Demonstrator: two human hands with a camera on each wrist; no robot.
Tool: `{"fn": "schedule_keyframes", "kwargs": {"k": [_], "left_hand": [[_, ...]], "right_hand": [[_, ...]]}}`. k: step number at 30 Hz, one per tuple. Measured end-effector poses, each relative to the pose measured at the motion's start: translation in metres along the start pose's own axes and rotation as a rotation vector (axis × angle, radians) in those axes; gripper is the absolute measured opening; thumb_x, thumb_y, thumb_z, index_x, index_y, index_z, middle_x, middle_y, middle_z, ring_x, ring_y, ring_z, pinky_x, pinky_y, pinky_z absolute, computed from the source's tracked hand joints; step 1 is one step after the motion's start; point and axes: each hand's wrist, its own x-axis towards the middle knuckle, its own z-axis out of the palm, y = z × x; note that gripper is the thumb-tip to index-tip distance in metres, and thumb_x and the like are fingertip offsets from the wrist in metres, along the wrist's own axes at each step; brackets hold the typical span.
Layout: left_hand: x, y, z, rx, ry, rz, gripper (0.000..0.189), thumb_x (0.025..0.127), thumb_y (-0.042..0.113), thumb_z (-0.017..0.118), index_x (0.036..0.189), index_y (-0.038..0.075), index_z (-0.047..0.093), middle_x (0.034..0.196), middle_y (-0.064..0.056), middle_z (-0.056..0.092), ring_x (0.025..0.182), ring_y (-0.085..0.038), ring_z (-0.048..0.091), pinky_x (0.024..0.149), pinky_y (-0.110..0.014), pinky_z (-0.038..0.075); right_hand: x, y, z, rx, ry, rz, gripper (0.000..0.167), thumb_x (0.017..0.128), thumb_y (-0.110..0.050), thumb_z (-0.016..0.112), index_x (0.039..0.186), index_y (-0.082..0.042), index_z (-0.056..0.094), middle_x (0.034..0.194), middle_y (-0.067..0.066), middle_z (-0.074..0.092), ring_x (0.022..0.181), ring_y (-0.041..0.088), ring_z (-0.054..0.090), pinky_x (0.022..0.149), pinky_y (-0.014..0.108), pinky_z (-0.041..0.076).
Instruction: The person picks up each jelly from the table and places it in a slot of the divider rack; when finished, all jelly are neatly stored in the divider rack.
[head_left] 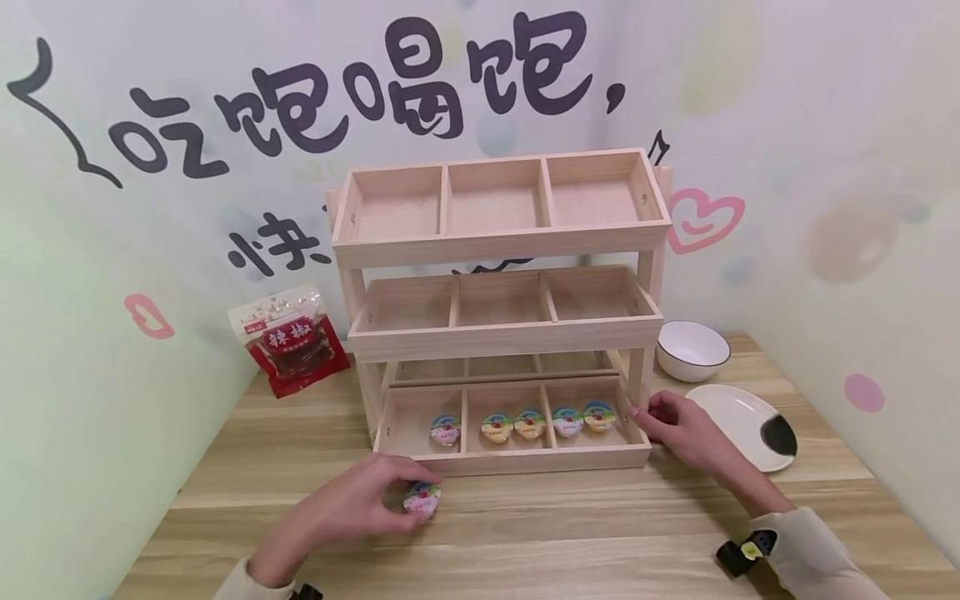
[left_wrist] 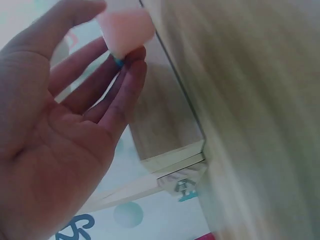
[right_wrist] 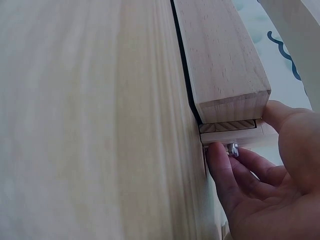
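Observation:
My left hand point(head_left: 360, 500) pinches a small jelly cup point(head_left: 422, 499) between thumb and fingers, just in front of the bottom tray of a wooden three-tier rack point(head_left: 502, 245). In the left wrist view the cup point(left_wrist: 129, 31) looks pale pink and blurred. My right hand point(head_left: 693, 433) holds the right end of the bottom tray; in the right wrist view its fingers point(right_wrist: 222, 170) lie along the outer side near a metal bolt point(right_wrist: 233, 149). In the bottom tray, one jelly cup point(head_left: 446, 430) sits in the left compartment, two point(head_left: 497, 427) in the middle, two point(head_left: 567, 421) in the right.
A red bag of dried chilli point(head_left: 292, 342) leans at the rack's left. Behind my right hand are a white bowl point(head_left: 693, 352) and a white oval plate point(head_left: 723, 408) with a black patch. The wooden table point(head_left: 540, 533) meets a wall with lettering behind.

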Motion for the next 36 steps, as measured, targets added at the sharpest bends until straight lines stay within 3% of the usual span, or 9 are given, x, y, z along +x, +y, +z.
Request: {"fn": "schedule_keyframes", "kwargs": {"k": [5, 9, 14, 20, 26, 36], "left_hand": [[0.009, -0.003, -0.014, -0.034, 0.048, 0.062, 0.038, 0.092, 0.017, 0.082, 0.130, 0.020, 0.079, 0.128, 0.004, 0.079, 0.113, -0.007, 0.070, 0.099, -0.035, 0.061], [0.017, -0.007, -0.028, -0.011, 0.144, 0.115, 0.039, 0.092, 0.010, 0.082, 0.131, 0.013, 0.077, 0.128, -0.002, 0.079, 0.114, -0.015, 0.073, 0.100, -0.040, 0.061], [0.029, -0.010, -0.037, 0.071, 0.213, 0.060, 0.039, 0.092, 0.009, 0.083, 0.130, 0.009, 0.076, 0.130, -0.002, 0.078, 0.123, -0.028, 0.067, 0.104, -0.052, 0.057], [0.041, -0.015, -0.036, 0.112, 0.186, -0.020, 0.038, 0.093, 0.009, 0.082, 0.131, 0.010, 0.076, 0.130, -0.004, 0.076, 0.128, -0.034, 0.060, 0.102, -0.055, 0.054], [0.042, -0.027, -0.031, 0.150, 0.161, 0.002, 0.037, 0.094, 0.006, 0.080, 0.130, 0.006, 0.074, 0.131, -0.010, 0.077, 0.122, -0.034, 0.070, 0.103, -0.054, 0.059], [0.046, -0.030, -0.032, 0.230, 0.108, -0.002, 0.030, 0.097, 0.010, 0.079, 0.125, -0.001, 0.076, 0.123, -0.017, 0.079, 0.112, -0.035, 0.075, 0.097, -0.051, 0.062]], "right_hand": [[0.001, 0.002, 0.000, -0.003, 0.002, 0.005, 0.052, 0.106, -0.052, 0.066, 0.125, -0.003, 0.066, 0.113, 0.010, 0.075, 0.099, 0.020, 0.063, 0.080, 0.027, 0.052], [0.002, 0.001, 0.000, -0.005, 0.005, -0.003, 0.052, 0.107, -0.052, 0.066, 0.125, -0.003, 0.066, 0.113, 0.010, 0.075, 0.099, 0.020, 0.064, 0.080, 0.027, 0.052], [0.001, 0.000, 0.000, 0.007, -0.001, -0.009, 0.050, 0.107, -0.048, 0.067, 0.125, -0.002, 0.067, 0.113, 0.010, 0.075, 0.098, 0.019, 0.065, 0.079, 0.026, 0.053], [0.000, 0.002, -0.001, 0.011, -0.006, -0.003, 0.050, 0.107, -0.048, 0.067, 0.126, -0.001, 0.066, 0.113, 0.010, 0.075, 0.097, 0.018, 0.064, 0.077, 0.027, 0.052], [0.000, 0.002, 0.001, 0.017, 0.001, -0.009, 0.048, 0.106, -0.047, 0.068, 0.124, -0.002, 0.067, 0.112, 0.010, 0.075, 0.098, 0.018, 0.065, 0.079, 0.026, 0.053], [0.000, 0.000, 0.000, 0.008, 0.009, -0.003, 0.048, 0.106, -0.047, 0.068, 0.124, -0.003, 0.067, 0.113, 0.009, 0.075, 0.098, 0.018, 0.065, 0.079, 0.026, 0.052]]}}
